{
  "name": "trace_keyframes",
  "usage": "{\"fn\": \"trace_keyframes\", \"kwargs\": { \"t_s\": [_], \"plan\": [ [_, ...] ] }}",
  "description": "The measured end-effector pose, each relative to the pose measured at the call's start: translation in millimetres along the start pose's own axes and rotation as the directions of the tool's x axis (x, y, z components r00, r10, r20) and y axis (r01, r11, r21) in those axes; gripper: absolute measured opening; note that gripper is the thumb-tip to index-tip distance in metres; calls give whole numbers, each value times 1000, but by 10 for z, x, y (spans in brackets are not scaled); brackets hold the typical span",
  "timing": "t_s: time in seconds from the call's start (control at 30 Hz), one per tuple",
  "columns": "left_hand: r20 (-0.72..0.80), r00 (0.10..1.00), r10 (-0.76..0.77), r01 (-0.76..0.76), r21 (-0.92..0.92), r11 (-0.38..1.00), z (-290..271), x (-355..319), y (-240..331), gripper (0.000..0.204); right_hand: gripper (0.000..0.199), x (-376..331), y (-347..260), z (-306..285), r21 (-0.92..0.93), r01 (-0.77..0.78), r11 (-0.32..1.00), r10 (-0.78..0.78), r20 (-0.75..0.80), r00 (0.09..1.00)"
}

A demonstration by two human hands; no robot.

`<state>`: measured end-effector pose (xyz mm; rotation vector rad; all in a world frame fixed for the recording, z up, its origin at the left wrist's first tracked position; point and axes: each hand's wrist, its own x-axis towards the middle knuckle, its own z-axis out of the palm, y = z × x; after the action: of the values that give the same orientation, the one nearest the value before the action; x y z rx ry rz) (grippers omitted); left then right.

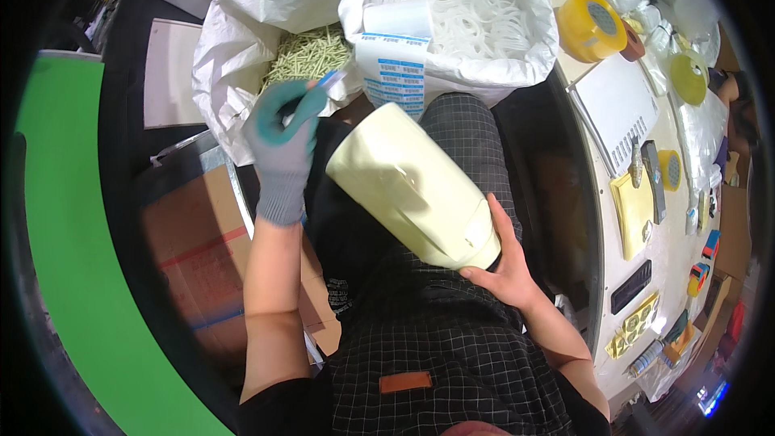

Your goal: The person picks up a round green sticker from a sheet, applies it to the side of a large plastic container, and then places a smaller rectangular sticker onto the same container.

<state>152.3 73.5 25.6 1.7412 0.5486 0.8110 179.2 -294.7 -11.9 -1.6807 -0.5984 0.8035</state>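
Glossy cream cylinder (412,186), centre frame
Bare right hand (506,262) clamps its lower end; upper left, grey-teal-gloved left hand (281,149) pinches blue-white label (330,78).

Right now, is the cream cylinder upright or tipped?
Tipped: the cream cylinder lies slantwise, its long side facing the camera, its near end in the right hand.
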Motion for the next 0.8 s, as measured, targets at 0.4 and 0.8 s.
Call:
{"fn": "trace_keyframes", "kwargs": {
  "t_s": [0.4,0.8],
  "plan": [
    [153,832,-534,551,-344,760,-496,-1099,-9,20,118,38,172,303,-390,135,911,-143,8,990],
    [10,867,-498,490,171,855,-591,-1175,-206,21,121,63,191,390,-482,269,834,-308,-2,951]
  ]
}}
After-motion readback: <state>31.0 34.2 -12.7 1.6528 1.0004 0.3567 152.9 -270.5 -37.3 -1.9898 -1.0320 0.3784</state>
